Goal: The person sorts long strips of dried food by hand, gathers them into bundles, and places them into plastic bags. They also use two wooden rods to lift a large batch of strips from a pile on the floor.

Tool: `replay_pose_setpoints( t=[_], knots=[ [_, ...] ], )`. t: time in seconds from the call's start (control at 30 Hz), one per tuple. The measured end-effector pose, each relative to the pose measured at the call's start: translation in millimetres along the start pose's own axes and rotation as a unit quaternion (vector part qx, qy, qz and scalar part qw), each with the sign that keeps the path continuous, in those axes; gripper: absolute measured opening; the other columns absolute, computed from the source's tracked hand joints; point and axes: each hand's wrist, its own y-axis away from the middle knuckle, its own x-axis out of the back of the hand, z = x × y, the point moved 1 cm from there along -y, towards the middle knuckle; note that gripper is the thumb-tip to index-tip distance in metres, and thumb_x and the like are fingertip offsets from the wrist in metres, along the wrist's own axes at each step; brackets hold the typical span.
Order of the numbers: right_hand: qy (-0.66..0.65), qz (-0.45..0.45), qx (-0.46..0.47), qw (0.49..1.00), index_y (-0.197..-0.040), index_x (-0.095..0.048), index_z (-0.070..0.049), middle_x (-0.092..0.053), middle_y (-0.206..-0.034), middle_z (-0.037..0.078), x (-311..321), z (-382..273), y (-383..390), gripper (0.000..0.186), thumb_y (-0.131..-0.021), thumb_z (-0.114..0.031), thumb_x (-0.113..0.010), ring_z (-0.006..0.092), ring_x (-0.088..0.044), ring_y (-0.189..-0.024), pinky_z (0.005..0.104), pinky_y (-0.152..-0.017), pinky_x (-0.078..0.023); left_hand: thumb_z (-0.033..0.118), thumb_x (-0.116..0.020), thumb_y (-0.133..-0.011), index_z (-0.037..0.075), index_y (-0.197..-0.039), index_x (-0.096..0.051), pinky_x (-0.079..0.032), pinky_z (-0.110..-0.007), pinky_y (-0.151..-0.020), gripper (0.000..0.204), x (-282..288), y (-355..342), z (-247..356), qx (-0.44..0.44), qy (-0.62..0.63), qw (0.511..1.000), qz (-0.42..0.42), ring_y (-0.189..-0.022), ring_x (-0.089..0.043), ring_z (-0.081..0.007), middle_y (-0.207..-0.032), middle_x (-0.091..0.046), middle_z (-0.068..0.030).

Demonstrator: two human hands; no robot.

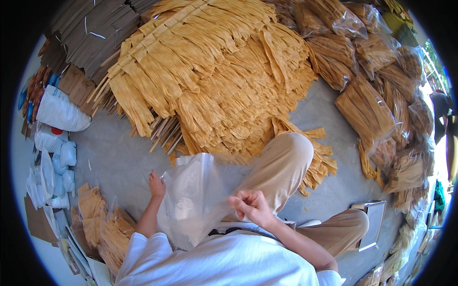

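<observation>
A clear plastic bag (188, 190) is spread between my two hands over my lap, with a whitish patch showing through its middle. At its left edge my left hand (156, 186) has its fingers closed on the thin film. My right hand (251, 208) pinches the bag's right side, thumb against curled fingers, beside my raised knee. Just beyond the bag lies a large heap of yellow, wrinkled dried sheets (229, 95) that look like tofu skin. Many of them drape over thin wooden sticks (164, 131). A loose bunch (315, 157) lies beyond my right knee.
Filled clear bags of brown-yellow strips (365, 112) are piled along the right. A grey metal-edged box (372, 219) stands beside my right leg. White sacks (64, 109) and flattened cardboard (90, 38) line the left. More bagged strips (107, 224) sit near my left elbow.
</observation>
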Motion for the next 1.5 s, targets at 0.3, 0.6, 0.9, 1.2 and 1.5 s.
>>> replay_pose_setpoints(
  t=[0.3, 0.6, 0.9, 1.2, 1.5],
  knots=[
    [0.053, -0.031, 0.107, 0.992, -0.067, -0.055, -0.003, -0.053, -0.057, 0.000, -3, -46, 25, 0.030, -0.091, -0.020, -0.059, 0.0053, -0.048, -0.048, 0.0216, -0.045, -0.039, 0.040, -0.075, -0.066, -0.002, -0.142, -0.010, -0.034, -0.043, -0.103, 0.109, -49, 55, 120, -0.156, 0.107, 0.943, -0.273, -0.128, -0.032, -0.0388, -0.137, -0.031, -0.0282],
    [-0.043, 0.298, 0.468, 0.831, -0.082, -0.050, -0.005, -0.053, -0.070, 0.007, 91, -142, 89, 0.024, -0.097, -0.023, -0.045, 0.0175, -0.051, -0.057, 0.0290, -0.051, -0.044, 0.013, -0.066, -0.073, -0.008, -0.140, 0.000, -0.035, -0.039, -0.102, 0.097, -102, 82, 70, -0.187, 0.043, 0.966, -0.176, -0.122, -0.040, -0.0398, -0.140, -0.026, -0.0283],
    [-0.092, 0.403, 0.523, 0.746, -0.085, -0.053, -0.009, -0.052, -0.072, 0.007, 132, -155, 161, 0.025, -0.096, -0.029, -0.045, 0.0190, -0.051, -0.065, 0.0315, -0.054, -0.044, 0.033, -0.051, -0.094, 0.003, -0.142, -0.021, -0.028, -0.036, -0.106, 0.065, 0, 40, 249, -0.056, 0.533, 0.771, -0.345, -0.133, -0.028, -0.0205, -0.141, -0.034, -0.0130],
    [-0.155, 0.570, 0.470, 0.656, -0.105, -0.057, -0.009, -0.055, -0.090, 0.002, 201, -118, 276, 0.026, -0.090, -0.031, -0.058, 0.0149, -0.053, -0.090, 0.0315, -0.080, -0.043, 0.028, -0.053, -0.093, 0.004, -0.120, -0.051, -0.044, -0.024, -0.076, 0.036, -34, -35, 372, -0.093, 0.630, 0.669, -0.384, -0.091, -0.055, -0.0121, -0.103, -0.058, -0.0052],
    [0.535, 0.750, 0.152, 0.357, -0.139, -0.027, 0.005, -0.032, -0.143, 0.020, 265, -73, 289, 0.064, -0.090, -0.026, -0.057, 0.0307, -0.034, -0.130, 0.0407, -0.108, -0.023, 0.016, -0.058, -0.089, 0.004, -0.104, -0.061, -0.035, -0.019, -0.039, 0.019, 158, -4, 499, -0.159, 0.687, 0.620, -0.344, -0.045, -0.046, -0.0049, -0.060, -0.054, 0.0026]
  ],
)
